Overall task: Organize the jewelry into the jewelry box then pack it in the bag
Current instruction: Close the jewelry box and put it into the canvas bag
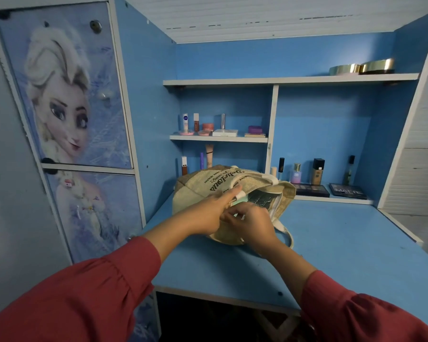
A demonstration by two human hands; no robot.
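Head view, the only one I've got: the jute tote bag (203, 191) is lying on its side on the blue worktop (344, 243), mouth facing me and a bit to the right, so I can reach straight in. My left hand (208, 213) is at the near edge of the opening, fingers curled on the rim next to the white handle (240, 181), I think just to keep the mouth spread. My right hand (251, 222) is right beside it, touching it, fingertips curled and pinching something at the opening. Can't honestly tell if that's the bag edge or the thing inside.

Inside the mouth there's a dark, shiny, crackle-looking surface with a pale green bit beside it. My guess is that's the jewelry box (260, 199), already mostly in the bag, so I'd say I'm on the packing step and nearly done.

Back shelves hold makeup bottles (316, 171), two eyeshadow palettes (347, 191) and gold tins (361, 66) up top, all well clear of the bag.
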